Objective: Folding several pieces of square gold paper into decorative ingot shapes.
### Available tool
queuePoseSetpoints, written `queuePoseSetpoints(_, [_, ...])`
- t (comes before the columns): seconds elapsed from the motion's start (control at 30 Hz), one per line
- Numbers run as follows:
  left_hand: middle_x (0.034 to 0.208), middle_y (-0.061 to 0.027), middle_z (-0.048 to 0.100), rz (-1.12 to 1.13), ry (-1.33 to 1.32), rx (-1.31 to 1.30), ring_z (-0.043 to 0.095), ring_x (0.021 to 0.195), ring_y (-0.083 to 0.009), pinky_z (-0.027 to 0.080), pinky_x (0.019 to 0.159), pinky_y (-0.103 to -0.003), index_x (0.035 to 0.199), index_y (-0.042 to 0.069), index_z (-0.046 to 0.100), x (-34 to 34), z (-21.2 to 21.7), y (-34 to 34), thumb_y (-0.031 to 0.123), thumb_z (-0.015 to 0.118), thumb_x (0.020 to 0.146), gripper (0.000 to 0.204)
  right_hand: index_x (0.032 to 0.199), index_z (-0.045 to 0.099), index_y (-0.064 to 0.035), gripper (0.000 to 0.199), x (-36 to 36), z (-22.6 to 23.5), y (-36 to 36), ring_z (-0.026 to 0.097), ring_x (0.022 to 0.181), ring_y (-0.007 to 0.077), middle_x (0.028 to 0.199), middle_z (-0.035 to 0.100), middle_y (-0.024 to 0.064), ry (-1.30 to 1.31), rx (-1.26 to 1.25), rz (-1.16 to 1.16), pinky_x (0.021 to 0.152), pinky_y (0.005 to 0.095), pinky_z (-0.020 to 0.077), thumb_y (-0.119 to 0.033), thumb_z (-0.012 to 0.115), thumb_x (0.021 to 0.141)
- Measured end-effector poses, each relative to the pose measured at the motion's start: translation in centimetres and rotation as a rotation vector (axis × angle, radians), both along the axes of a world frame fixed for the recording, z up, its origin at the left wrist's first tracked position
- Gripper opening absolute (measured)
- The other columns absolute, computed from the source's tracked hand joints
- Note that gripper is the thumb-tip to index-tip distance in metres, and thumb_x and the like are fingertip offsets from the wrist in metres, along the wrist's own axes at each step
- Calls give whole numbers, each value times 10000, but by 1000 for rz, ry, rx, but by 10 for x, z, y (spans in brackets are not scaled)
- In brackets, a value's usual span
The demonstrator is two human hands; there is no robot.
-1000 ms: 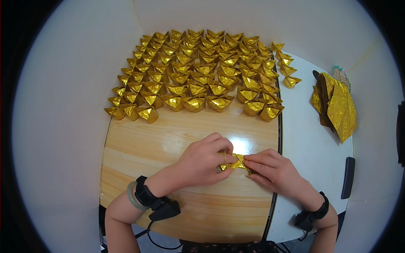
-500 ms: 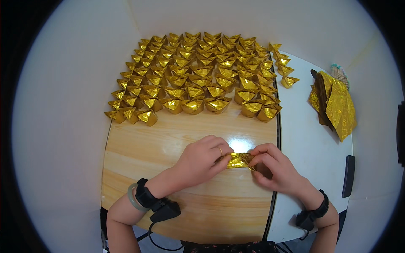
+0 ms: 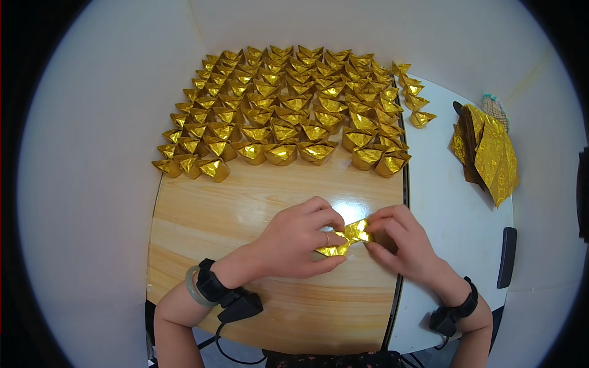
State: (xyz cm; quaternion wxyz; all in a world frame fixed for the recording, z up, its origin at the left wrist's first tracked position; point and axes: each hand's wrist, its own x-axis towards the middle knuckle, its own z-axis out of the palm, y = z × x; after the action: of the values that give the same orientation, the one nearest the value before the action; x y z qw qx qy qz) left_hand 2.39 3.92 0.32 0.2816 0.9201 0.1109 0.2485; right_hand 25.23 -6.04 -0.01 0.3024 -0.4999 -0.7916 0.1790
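A partly folded piece of shiny gold foil paper lies low over the wooden tabletop, between my hands. It looks narrow at its middle and wider toward both ends. My left hand, with a ring on one finger, grips its left part; the fingers cover some of that end. At the other end, my right hand pinches the paper's right edge between thumb and fingers. Beyond my hands stand many folded gold paper ingots in close rows.
The wooden table meets a white table along a dark seam on the right. A stack of gold foil sheets sits there, beside a patterned item. More ingots line the white table's far left. Pale walls enclose the tables.
The foil paper has gone from a flat narrow strip to a shape flaring at both ends. My left fingers have shifted and spread over its left part; my right hand stays nearly in place.
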Motion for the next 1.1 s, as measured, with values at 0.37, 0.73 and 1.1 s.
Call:
queuePoseSetpoints(0.37, [1048,-95,620,90,64,-127,602,920,-294,517,790,-366,1201,64,610,8,-7,-4,78,724,788,429,1015,578,-75,271,-5,-2,-1,562,918,268,1002,585,81,92,-189,-103,740,347,488,-70,730,790])
queuePoseSetpoints(0.73, [1024,-77,488,21,132,-321,576,890,-208,511,774,-292,1162,51,626,5,-9,-4,3,740,776,405,1163,534,-57,465,-5,4,-3,576,1023,243,1159,515,118,390,-218,39,878,335,526,-9,769,765])
queuePoseSetpoints(1.1, [931,-85,498,-9,-187,-417,549,883,-272,479,741,-320,846,22,559,5,-8,-2,-156,538,731,213,1202,555,-76,517,-6,7,-9,652,947,312,1308,547,112,3,-21,115,760,339,561,-45,745,722])
